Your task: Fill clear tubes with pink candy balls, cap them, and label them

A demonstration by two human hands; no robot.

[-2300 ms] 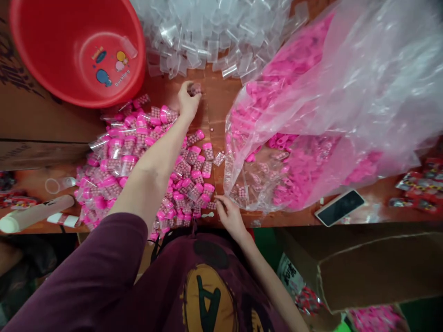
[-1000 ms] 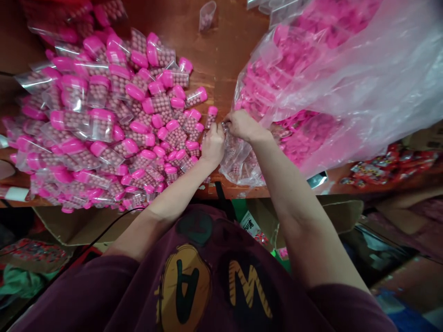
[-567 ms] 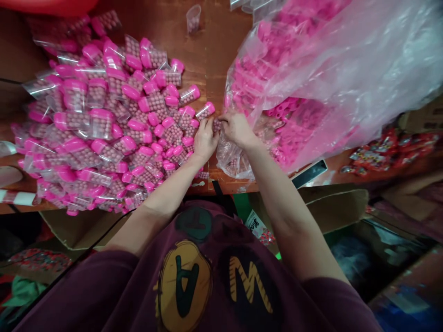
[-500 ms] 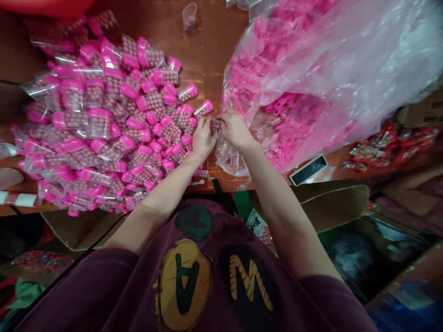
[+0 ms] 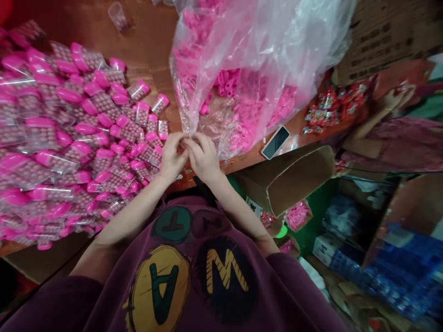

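Observation:
My left hand (image 5: 174,157) and my right hand (image 5: 205,156) meet near the table's front edge, fingers curled and pinching together. Whatever lies between the fingertips is hidden from me. Left of them spreads a large heap of small clear containers (image 5: 128,129) with bright pink caps, filled with pinkish little balls. Just beyond my right hand sits a big clear plastic bag (image 5: 277,46) holding many pink plastic pieces (image 5: 228,83). Its near edge comes down close to my fingers.
An uncapped clear cup (image 5: 118,17) stands at the back. A phone (image 5: 275,142) lies by the front edge, with red wrapped packets (image 5: 325,108) farther right. Below the edge is an open cardboard box (image 5: 297,180). Another person's arm (image 5: 374,122) reaches in at the right.
The view has swung right, so the heap and bag sit farther left. My hands have drawn closer to my body and together; the small item glimpsed between them is now hidden.

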